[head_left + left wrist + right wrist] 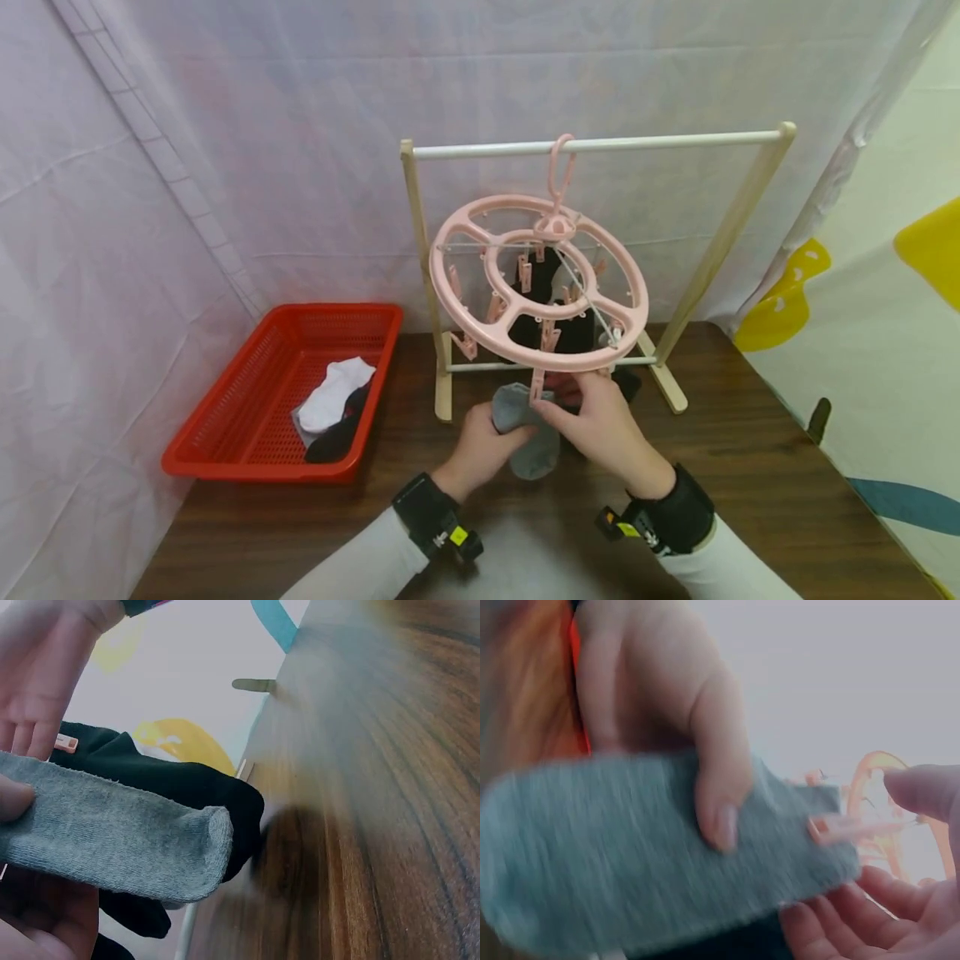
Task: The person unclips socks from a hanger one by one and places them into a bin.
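A grey sock hangs at the front of a round pink clip hanger. My left hand pinches it between thumb and fingers around the middle. In the right wrist view, a pink clip sits over the cuff of the grey sock. My right hand is at that cuff, its thumb apart from the clip and its fingers beneath the sock edge. Black socks hang from other clips farther back. A dark sock also shows behind the grey one in the left wrist view.
The hanger's hook loops over the white bar of a wooden-legged rack. At left, a red basket holds a white sock and a dark sock. Everything stands on a brown wooden table.
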Demonstrator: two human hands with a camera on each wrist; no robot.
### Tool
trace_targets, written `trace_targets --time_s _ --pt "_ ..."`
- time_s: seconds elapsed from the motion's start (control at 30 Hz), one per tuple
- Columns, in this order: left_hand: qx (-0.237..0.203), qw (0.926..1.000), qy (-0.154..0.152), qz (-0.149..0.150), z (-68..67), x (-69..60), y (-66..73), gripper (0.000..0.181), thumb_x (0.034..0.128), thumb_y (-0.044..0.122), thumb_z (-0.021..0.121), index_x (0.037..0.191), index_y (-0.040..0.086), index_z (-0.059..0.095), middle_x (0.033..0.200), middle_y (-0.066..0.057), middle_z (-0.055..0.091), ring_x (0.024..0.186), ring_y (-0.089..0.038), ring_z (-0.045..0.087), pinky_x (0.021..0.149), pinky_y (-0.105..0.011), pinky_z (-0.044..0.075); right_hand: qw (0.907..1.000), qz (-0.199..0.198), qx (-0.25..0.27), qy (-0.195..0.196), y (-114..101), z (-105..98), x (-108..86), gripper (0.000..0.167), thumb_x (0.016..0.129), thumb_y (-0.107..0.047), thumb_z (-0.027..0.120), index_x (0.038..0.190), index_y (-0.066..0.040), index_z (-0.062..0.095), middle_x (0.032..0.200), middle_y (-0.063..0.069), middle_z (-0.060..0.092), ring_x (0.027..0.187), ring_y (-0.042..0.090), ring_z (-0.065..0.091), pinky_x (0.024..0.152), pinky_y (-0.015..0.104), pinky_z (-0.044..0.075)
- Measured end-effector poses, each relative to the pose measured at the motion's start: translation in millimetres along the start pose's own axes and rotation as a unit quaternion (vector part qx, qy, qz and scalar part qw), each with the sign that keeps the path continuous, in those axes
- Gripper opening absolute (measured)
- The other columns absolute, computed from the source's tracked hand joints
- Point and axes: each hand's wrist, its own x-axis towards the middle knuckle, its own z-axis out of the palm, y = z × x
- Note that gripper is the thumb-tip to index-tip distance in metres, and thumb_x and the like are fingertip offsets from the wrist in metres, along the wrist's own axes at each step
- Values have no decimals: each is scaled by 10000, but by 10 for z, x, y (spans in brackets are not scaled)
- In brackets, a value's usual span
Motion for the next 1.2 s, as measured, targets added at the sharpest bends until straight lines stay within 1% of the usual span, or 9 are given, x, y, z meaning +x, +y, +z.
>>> trace_targets --time_s 0.13,0.2,0.3,0.43,0.57,0.73,0.87,1.07,1.2 --pt "-120 9999 -104 3 15 -18 31 327 872 97 823 1182 9 766 1115 -136 812 1047 -235 771 894 -251 591 9952 376 897 71 -14 52 2 340 936 -93 798 1237 9 677 1096 164 734 971 162 710 820 252 614" --pt "-113 9997 -196 31 19 -26 44 342 873 85 811 1201 4 755 1136 -141 808 1065 -245 771 913 -259 592 9917 482 1178 163 -25 74 3 293 936 -54 779 1195 41 679 1073 193 728 945 120 697 800 224 603" --pt "-104 9991 -405 43 19 -34 54 375 880 72 793 1247 16 739 1186 -129 801 1110 -248 768 954 -275 593 9875 569 1439 304 -36 100 9 244 942 -10 747 1163 62 673 1058 214 723 922 69 687 802 209 602" --pt "-87 9979 -634 17 20 -36 49 410 898 79 782 1302 46 719 1242 -100 789 1165 -236 755 992 -289 589 9833 669 1632 440 -43 122 16 212 942 25 728 1133 81 656 1033 222 712 893 62 687 794 206 606" --pt "-38 9976 -685 -12 21 -38 39 418 901 88 784 1311 47 714 1248 -94 788 1170 -224 753 990 -280 585 9793 708 1830 492 -55 127 19 211 935 44 726 1120 109 647 1008 229 702 870 65 686 782 209 607" --pt "-26 9972 -741 -40 16 -45 43 415 907 96 781 1312 45 710 1254 -98 786 1174 -225 752 994 -287 587 9764 556 2043 432 -41 119 21 206 940 52 715 1113 131 635 984 234 695 855 74 690 774 222 611" --pt "-12 9974 -716 13 14 -45 47 400 902 96 788 1292 36 717 1239 -107 789 1161 -240 757 988 -288 589 9756 433 2119 368 -7 114 25 185 949 46 712 1099 117 629 964 205 687 838 94 697 762 245 618" --pt "-9 9976 -692 19 15 -47 38 394 901 96 791 1284 34 724 1235 -104 791 1159 -233 757 984 -277 587 9782 355 2016 362 -14 102 2 184 951 25 726 1095 99 640 947 205 687 825 96 698 750 243 608" --pt "36 9976 -680 118 12 -47 37 380 903 99 796 1269 24 729 1220 -118 794 1144 -247 762 977 -280 589 9784 301 2015 363 -20 107 -3 179 943 36 729 1087 94 641 937 167 692 819 99 702 746 243 605"
